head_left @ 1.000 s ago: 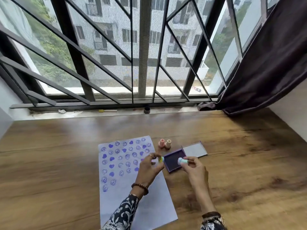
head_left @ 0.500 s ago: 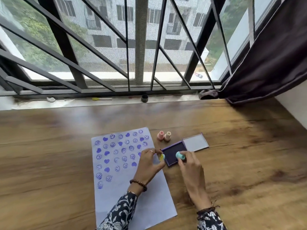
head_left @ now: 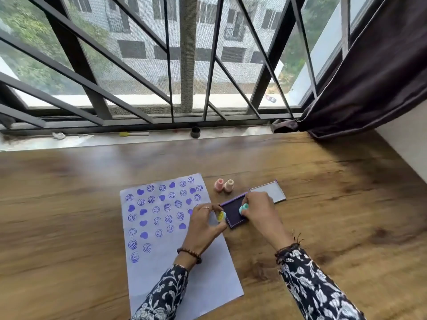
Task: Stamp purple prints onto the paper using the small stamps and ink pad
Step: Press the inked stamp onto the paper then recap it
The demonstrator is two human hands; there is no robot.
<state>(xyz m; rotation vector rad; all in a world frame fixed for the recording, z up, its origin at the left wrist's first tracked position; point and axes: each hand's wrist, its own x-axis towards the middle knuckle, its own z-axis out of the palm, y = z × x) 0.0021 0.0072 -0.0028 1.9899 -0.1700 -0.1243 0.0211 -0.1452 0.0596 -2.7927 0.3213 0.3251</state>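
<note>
Wood tabletop [head_left: 323, 204] by barred window [head_left: 184, 65]. My left hand [head_left: 203, 225] pinches yellow stamp [head_left: 221, 215]; right hand [head_left: 261, 209] presses teal stamp [head_left: 243, 208] on ink pad [head_left: 232, 212].

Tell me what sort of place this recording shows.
Probably a room in a flat, at a wooden desk pushed against a window. The barred, mesh-screened window looks out on an apartment block, and a dark curtain hangs at the right.
</note>
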